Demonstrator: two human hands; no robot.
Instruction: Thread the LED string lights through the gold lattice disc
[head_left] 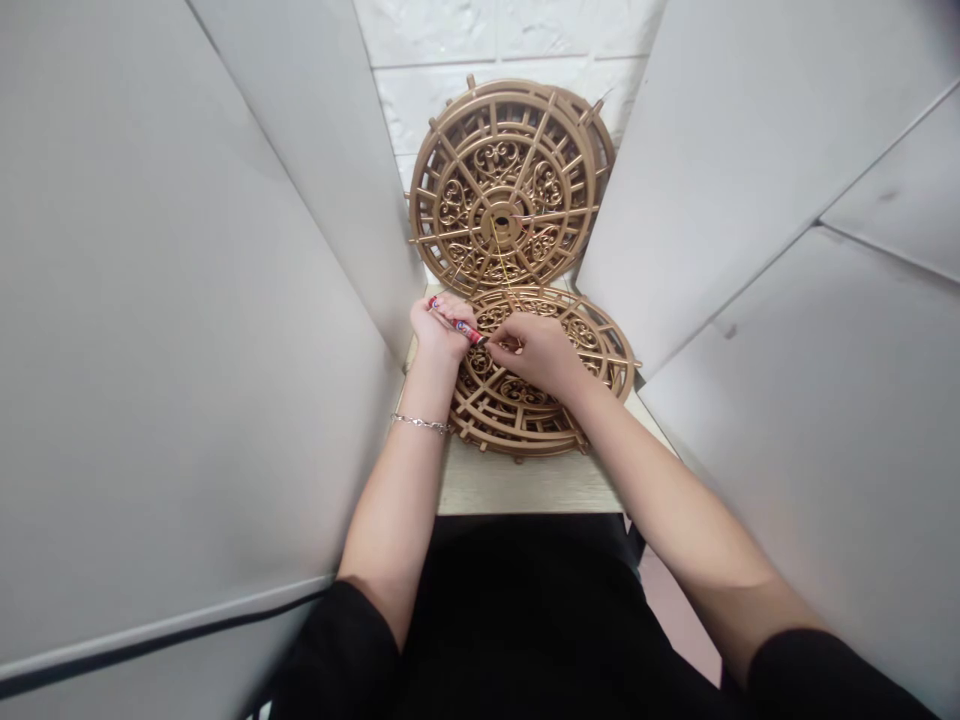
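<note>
A stack of round gold openwork discs lies flat on a light wooden table. My left hand is closed around a small red tool over the discs' left part. My right hand is pinched at the tool's tip, fingers pressed together on something too small to name. A thin gold wire runs up from my hands toward the hub of other gold discs, which stand upright against the back wall. A thin bracelet is on my left wrist.
Grey partition panels close in on the left and right, leaving a narrow table strip. A white textured wall stands behind. My black clothing fills the bottom of the view.
</note>
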